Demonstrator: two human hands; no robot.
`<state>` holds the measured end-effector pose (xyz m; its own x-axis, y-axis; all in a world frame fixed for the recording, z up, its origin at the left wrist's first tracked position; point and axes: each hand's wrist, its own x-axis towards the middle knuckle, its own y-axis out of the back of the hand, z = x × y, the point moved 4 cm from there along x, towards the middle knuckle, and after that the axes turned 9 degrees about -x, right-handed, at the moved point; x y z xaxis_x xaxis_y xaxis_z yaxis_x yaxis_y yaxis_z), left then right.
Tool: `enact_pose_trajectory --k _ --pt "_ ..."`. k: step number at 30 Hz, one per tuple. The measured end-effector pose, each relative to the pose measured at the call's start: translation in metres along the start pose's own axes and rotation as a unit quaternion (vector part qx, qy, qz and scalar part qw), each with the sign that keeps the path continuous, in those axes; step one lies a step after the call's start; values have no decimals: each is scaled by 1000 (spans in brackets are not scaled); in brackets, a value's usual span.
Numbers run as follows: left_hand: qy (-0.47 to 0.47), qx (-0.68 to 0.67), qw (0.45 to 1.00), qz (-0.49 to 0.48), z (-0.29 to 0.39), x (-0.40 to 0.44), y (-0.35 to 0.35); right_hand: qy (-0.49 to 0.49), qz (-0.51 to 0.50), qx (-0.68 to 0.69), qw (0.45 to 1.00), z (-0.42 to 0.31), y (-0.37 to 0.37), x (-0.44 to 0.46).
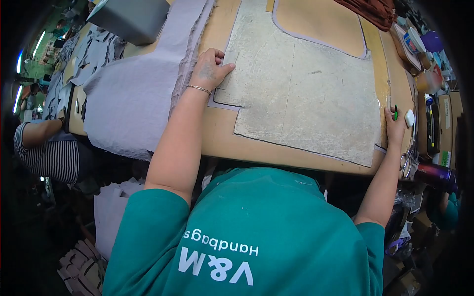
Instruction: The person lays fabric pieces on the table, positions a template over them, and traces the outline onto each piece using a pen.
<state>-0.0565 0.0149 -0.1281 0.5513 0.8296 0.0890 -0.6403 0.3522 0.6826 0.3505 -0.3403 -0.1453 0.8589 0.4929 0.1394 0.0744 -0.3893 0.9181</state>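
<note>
Resting on the surface (217,143): one pale board (306,93), stepped notch at lower left, curved cut-out at upper right, laid over lilac under-cloth (216,105).

Left hand (212,69): at the board's left edge, thumb spread from half-curled fingers, thumb tip on or just over the board; nothing seen clasped. Right hand (393,126): beside the board's right edge, fingers drawn fairly close; green pen (395,112) at the fingertips, whether gripped or merely alongside I cannot tell.

Progress, judged from layout: placing of board on cloth looks done, with a narrow lilac margin showing at several edges. Dark line follows parts of the outline; drawn mark or board edge, not resolved. No cut along the outline is visible. What remains cannot be settled from this view.

Count: hands, 2; board, 1; pen, 1; grey box (131,22), 1, upper left; white oval piece (409,118), 1, just beside right hand; scissors (405,166), at least one pair, below right hand; side cloth (131,103), one spread left of the board, frayed edge, layers not countable; brown cloth (373,12), one bundle, far right corner. Co-worker in striped shirt (49,158), 1, at left.
</note>
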Motion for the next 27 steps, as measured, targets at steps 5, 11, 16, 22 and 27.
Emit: enact_pose_trajectory --k 5,11,16,22,27 --pt "2 -14 1000 3 3 -2 2 -1 21 11 1000 -3 -1 -2" --pt "6 -16 1000 -13 -10 3 -4 -9 -7 -53 999 -20 12 -10" --pt "-22 -31 998 -41 -9 6 -5 35 -38 79 996 0 10 -10" --pt "6 -26 999 -48 -6 5 -2 21 -48 107 993 -11 15 -16" --pt "9 -38 998 -55 -8 5 -3 11 -51 116 992 -11 16 -18"
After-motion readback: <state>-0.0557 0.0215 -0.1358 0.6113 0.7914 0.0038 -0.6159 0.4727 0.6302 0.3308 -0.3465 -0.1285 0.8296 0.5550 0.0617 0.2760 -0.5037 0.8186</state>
